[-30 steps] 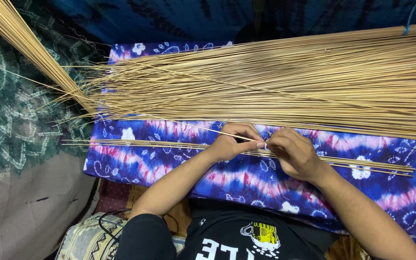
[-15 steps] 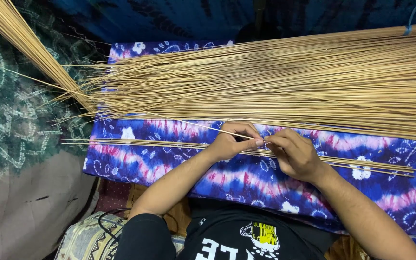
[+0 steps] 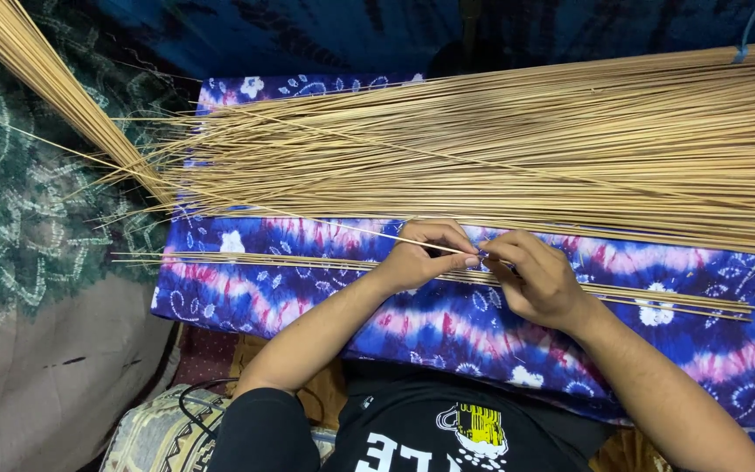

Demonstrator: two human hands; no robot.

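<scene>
My left hand [image 3: 425,253] and my right hand [image 3: 535,278] meet fingertip to fingertip over a blue, purple and pink tie-dye cloth [image 3: 447,323]. Both pinch one thin tan stick [image 3: 342,225] that slants up and to the left from my fingers. Under my hands lies a narrow row of several thin sticks [image 3: 264,260], running left to right across the cloth. A big pile of long tan sticks [image 3: 517,157] lies just beyond my hands.
A second bundle of sticks [image 3: 45,74] slants in from the upper left corner. A dark green patterned cloth [image 3: 19,236] covers the ground at left. A black cable [image 3: 194,398] lies by a patterned cushion near my left elbow.
The single stick between my fingertips has drawn a little nearer to me, away from the big pile. Both hands stay in nearly the same place.
</scene>
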